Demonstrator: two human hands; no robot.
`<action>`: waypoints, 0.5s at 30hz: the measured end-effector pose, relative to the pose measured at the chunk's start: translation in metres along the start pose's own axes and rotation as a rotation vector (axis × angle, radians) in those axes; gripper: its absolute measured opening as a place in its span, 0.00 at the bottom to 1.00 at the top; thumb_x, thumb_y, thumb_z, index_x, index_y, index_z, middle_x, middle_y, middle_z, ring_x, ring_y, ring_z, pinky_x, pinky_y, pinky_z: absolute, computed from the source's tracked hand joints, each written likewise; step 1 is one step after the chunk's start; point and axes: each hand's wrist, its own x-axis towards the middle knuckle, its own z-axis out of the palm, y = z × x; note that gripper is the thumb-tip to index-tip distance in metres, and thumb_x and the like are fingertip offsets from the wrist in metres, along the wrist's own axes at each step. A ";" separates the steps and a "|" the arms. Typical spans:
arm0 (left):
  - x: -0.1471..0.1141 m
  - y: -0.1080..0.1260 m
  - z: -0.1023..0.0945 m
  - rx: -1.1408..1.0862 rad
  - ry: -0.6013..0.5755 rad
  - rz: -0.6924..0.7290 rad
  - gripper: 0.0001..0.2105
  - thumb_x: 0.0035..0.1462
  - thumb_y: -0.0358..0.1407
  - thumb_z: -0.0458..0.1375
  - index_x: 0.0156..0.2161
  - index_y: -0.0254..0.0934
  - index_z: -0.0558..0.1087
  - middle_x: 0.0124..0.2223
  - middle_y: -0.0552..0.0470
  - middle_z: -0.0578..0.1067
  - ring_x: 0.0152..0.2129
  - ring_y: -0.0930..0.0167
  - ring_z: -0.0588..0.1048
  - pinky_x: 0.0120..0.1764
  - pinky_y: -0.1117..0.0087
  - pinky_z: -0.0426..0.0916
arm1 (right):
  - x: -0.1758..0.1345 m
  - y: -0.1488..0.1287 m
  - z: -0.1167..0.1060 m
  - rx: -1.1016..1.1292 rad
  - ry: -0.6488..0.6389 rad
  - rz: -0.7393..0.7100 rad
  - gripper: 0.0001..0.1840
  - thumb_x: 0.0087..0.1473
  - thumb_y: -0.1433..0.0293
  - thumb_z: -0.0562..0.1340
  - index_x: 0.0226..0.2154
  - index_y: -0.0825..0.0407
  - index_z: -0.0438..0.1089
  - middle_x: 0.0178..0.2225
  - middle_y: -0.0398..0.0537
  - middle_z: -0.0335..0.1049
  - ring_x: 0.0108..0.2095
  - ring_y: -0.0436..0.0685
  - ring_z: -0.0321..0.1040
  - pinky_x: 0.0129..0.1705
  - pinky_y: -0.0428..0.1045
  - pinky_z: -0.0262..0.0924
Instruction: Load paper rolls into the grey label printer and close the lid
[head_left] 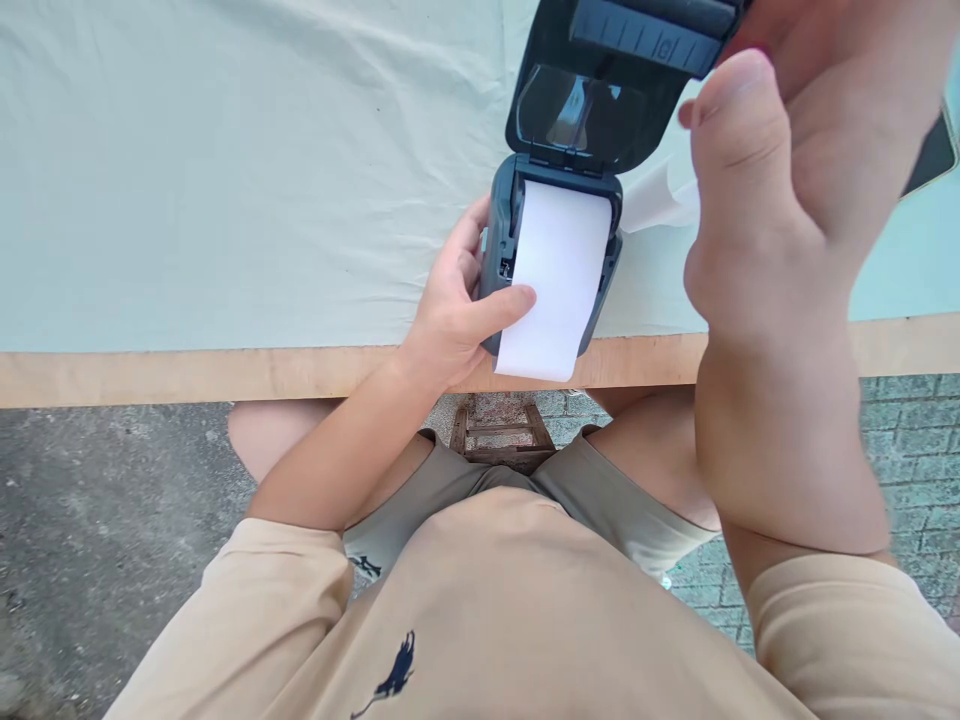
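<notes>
A dark portable thermal printer [487, 250] stands over the table's front edge with its lid [637, 120] raised on the hinge. White paper [559, 270] covers its inside, and the loose end hangs over the front. Around the printer's left side wraps my left hand [469, 290], its thumb pressing on the paper. My right hand [787, 130] is high and close to the camera, at the lid's right edge. Its thumb and a fingertip meet that edge; the other fingers are mostly hidden.
A pale cloth [225, 180] covers the table, which has a bare wooden front edge [187, 375]. White curled paper [660, 200] lies right of the printer. A dark phone-like object [932, 158] is partly behind my right wrist. A wooden stool [502, 437] shows between my legs.
</notes>
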 end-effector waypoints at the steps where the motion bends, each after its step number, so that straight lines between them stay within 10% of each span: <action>1: 0.000 0.000 0.000 -0.009 0.003 0.005 0.29 0.49 0.43 0.73 0.56 0.46 0.70 0.48 0.50 0.82 0.49 0.57 0.84 0.40 0.62 0.82 | 0.001 -0.001 0.002 0.009 0.075 0.007 0.26 0.72 0.64 0.46 0.67 0.40 0.61 0.56 0.49 0.67 0.56 0.61 0.73 0.55 0.58 0.72; 6: -0.001 0.001 0.000 0.011 0.010 0.017 0.29 0.50 0.43 0.73 0.55 0.44 0.71 0.43 0.51 0.80 0.42 0.61 0.84 0.35 0.66 0.78 | -0.010 0.005 0.017 0.029 0.129 0.019 0.12 0.67 0.64 0.54 0.49 0.45 0.69 0.49 0.49 0.73 0.51 0.58 0.75 0.52 0.56 0.74; 15: 0.000 0.004 0.007 -0.076 -0.056 0.042 0.25 0.56 0.49 0.71 0.54 0.45 0.71 0.46 0.49 0.82 0.46 0.59 0.84 0.32 0.67 0.78 | -0.031 0.019 0.022 -0.051 0.112 -0.162 0.15 0.68 0.60 0.58 0.55 0.45 0.65 0.53 0.53 0.74 0.57 0.62 0.73 0.56 0.59 0.71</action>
